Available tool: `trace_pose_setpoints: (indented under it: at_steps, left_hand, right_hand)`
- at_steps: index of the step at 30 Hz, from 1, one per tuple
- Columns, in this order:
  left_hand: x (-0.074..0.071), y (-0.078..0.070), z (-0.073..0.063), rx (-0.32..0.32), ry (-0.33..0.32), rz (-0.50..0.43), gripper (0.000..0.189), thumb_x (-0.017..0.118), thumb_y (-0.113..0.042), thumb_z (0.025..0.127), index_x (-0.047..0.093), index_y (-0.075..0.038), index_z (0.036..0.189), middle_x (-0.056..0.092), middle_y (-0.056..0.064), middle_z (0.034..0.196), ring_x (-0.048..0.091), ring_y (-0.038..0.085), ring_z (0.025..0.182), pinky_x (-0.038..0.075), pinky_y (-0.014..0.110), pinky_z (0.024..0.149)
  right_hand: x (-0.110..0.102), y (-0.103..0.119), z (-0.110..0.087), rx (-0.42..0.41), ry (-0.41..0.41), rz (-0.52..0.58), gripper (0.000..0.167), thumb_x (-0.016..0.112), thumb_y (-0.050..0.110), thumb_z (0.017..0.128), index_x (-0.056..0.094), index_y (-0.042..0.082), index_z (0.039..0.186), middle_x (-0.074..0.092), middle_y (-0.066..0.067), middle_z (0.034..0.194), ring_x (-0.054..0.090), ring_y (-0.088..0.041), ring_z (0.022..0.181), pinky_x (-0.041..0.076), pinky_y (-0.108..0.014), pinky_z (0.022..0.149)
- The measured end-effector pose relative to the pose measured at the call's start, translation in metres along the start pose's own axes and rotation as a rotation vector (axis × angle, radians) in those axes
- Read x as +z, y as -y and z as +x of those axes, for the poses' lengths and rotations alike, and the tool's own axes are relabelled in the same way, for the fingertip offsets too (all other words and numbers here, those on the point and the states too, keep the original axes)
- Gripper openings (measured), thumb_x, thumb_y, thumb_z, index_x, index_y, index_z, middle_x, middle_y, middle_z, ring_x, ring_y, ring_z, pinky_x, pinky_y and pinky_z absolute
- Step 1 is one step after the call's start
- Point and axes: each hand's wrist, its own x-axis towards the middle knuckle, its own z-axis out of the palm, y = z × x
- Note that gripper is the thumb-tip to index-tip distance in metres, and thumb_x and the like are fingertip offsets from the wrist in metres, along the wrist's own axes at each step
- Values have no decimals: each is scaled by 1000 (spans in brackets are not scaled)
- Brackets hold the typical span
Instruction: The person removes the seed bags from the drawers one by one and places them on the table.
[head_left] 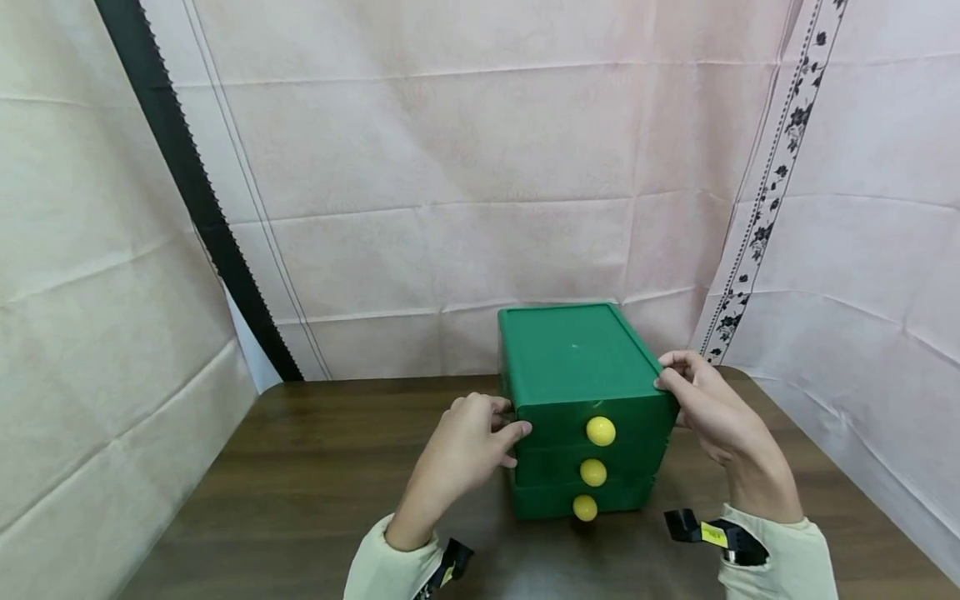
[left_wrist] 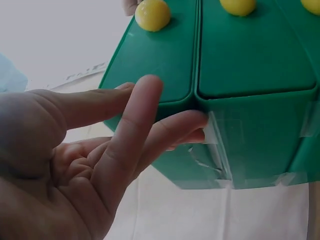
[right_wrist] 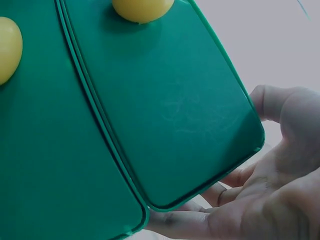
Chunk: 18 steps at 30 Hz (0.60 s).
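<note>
A green drawer cabinet point(head_left: 581, 354) stands on the wooden table, its front turned toward me. Three drawers are stacked in it, each with a round yellow knob point(head_left: 601, 431), and all look pushed in. My left hand point(head_left: 468, 442) holds the cabinet's left front edge, thumb at the front and other fingers along the side. On the opposite side my right hand point(head_left: 716, 417) grips the upper right edge, with the thumb near the top corner. In the right wrist view its fingers reach behind the top drawer point(right_wrist: 200, 115). Clear tape point(left_wrist: 215, 145) shows on the cabinet's side in the left wrist view.
The brown wooden table point(head_left: 315, 483) extends to both sides of the cabinet. Pale creased cloth point(head_left: 465, 167) hangs behind it and on both sides, with a black strip point(head_left: 195, 183) at left and a floral band point(head_left: 772, 183) at right.
</note>
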Motion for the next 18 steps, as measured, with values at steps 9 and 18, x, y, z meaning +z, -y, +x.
trace_pose_setpoints:
  at_steps: [9,18]
  left_hand:
    - [-15,7,3,26,32,47,42,73,-19,100,67,8,132,79,10,94,73,11,65,58,30,60]
    - [-13,36,18,-33,161,192,85,86,-37,89,46,-3,156,69,14,134,65,32,124,54,51,100]
  right_hand:
    - [5,6,2,-13,-8,-65,38,41,16,109,27,-4,138,32,-20,129,50,-27,106,58,-34,78]
    - [5,0,6,28,26,-80,69,41,45,113,22,-4,156,29,-31,153,52,-38,124,54,-43,92]
